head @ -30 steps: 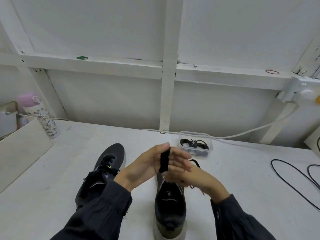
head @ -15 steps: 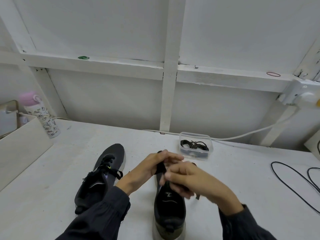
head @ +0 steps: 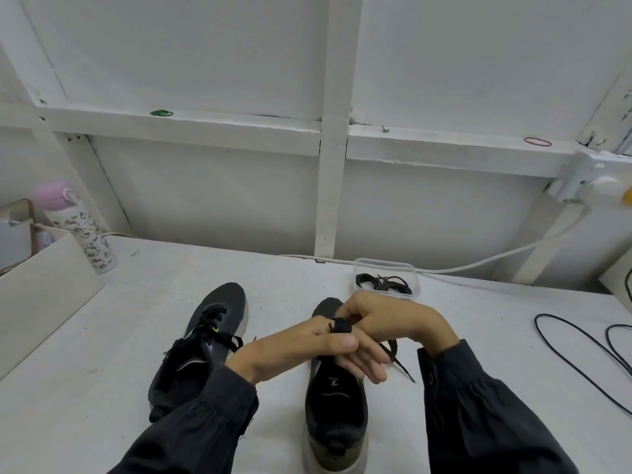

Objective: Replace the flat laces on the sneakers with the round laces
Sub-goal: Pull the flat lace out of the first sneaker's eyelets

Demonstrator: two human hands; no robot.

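- Two hands meet above the toe of the unlaced sneaker, touching each other over the middle of the bench.
- The left hand reaches across from the lower left, its thumb lying along the top and its fingers slanting down to the right over the shoe's opening.
- The right hand comes in from the right with its wrist bent and its fingers curled inward.
- Between them sits the flat lace, gathered into a small black bundle; the right fingers are curled round it and the left thumb and forefinger pinch it from below.
- One loose end of that lace trails out from under the left fingers and lies on the bench, just right of the shoe.
- The unlaced sneaker stands with its heel toward the camera and its dark opening showing.
- The laced sneaker lies to its left, angled, with a black lace threaded and tied over its tongue.
- Behind the hands, near the back wall, a clear plastic tub holds the coiled black laces; too small to tell their shape.
- A bottle with a pink cap stands far left, beside a pale box.
- Black cable loops over the bench at the right, well apart from the shoes.
- A green band and a red band lie on the ledge above.
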